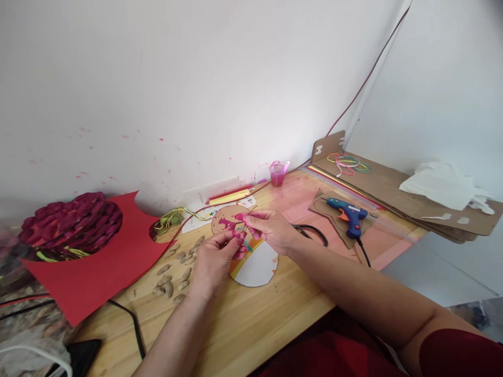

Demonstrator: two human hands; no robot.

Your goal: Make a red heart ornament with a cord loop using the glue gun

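Fingertips (238,237) of left hand (215,255) and right hand (272,229) pinch something thin (245,226), too small to identify, above two round pieces (257,268) on the worktop (223,324). Peanuts (168,289) lie to the left, a glue gun (348,211) to the right

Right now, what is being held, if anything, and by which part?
The left hand and right hand pinch something thin; it is too small to tell what, or which part is held.
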